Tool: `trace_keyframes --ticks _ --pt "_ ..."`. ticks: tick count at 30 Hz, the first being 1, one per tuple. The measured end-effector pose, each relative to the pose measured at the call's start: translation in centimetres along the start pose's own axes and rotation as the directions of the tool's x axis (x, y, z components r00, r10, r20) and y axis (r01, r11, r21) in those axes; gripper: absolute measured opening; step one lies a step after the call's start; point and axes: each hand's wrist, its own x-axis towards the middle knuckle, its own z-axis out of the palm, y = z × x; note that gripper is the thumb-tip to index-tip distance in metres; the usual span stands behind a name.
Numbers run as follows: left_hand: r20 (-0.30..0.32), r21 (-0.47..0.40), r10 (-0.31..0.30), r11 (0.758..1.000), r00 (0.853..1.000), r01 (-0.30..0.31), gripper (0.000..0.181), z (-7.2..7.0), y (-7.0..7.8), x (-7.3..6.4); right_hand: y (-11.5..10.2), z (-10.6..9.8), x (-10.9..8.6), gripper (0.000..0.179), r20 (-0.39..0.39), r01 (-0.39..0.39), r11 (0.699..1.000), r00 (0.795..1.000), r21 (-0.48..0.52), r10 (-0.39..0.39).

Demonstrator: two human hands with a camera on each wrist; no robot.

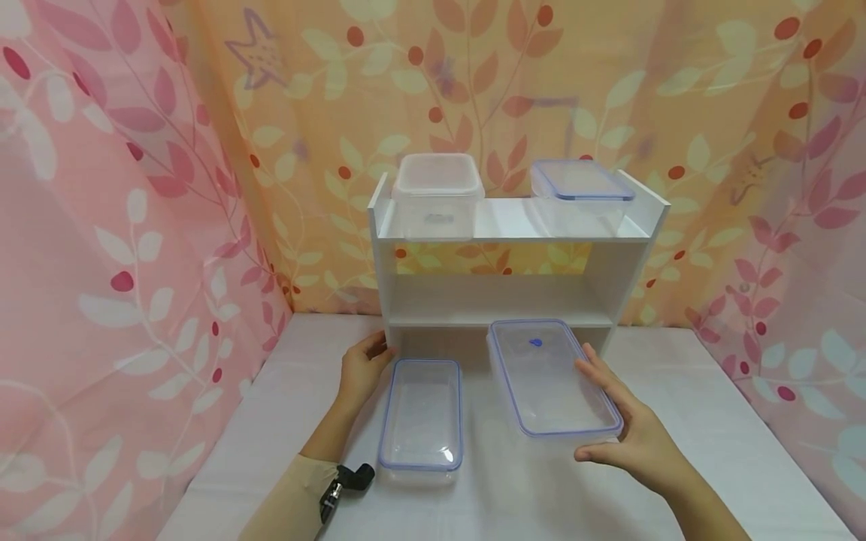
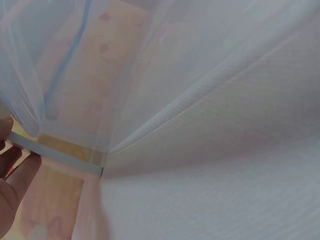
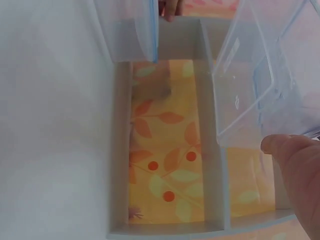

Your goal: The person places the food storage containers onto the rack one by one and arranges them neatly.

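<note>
Two hands work: the right hand (image 1: pixel 632 436) grips a blue-rimmed container (image 1: pixel 555 383) above the counter (image 1: pixel 676 376); the left hand (image 1: pixel 361 368) pinches the side edge of the shelf (image 1: pixel 501 297). Shelving seems underway; next calls for lining up (which level, I can't tell). The container partly hides the lowest compartment.

High head view, forward and down over table (image 1: pixel 548 500) and shelf (image 1: pixel 501 300), close left-wrist view low over table, close right-wrist view sideways into shelf, shared with head view
</note>
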Motion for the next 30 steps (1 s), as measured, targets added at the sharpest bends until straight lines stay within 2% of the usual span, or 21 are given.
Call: trace_keyframes --ticks 7,12,15,22,30 --pt "-0.004 0.012 -0.004 1.0 1.0 0.004 0.04 -0.1 0.0 -0.1 -1.3 -1.8 1.2 0.112 -0.004 -0.003 1.0 1.0 0.018 0.003" --pt "-0.002 0.011 0.004 1.0 1.0 -0.004 0.042 -0.1 0.1 -0.1 -1.7 -3.1 2.3 0.11 -0.023 -0.032 0.999 0.999 0.019 0.033" --pt "-0.001 0.01 0.003 1.0 1.0 -0.003 0.042 -0.1 0.2 -0.1 -1.7 -3.7 3.0 0.107 -0.029 -0.043 0.999 0.999 0.029 0.044" --pt "-0.004 0.018 -0.024 1.0 1.0 0.024 0.042 -0.1 0.2 -0.1 -1.7 -5.0 4.5 0.101 -0.02 -0.013 0.997 1.0 0.081 0.015" --pt "-0.002 0.016 -0.022 1.0 1.0 0.022 0.042 0.0 0.2 -0.1 -1.3 -6.2 6.4 0.099 -0.027 -0.048 0.997 0.998 0.068 0.05"
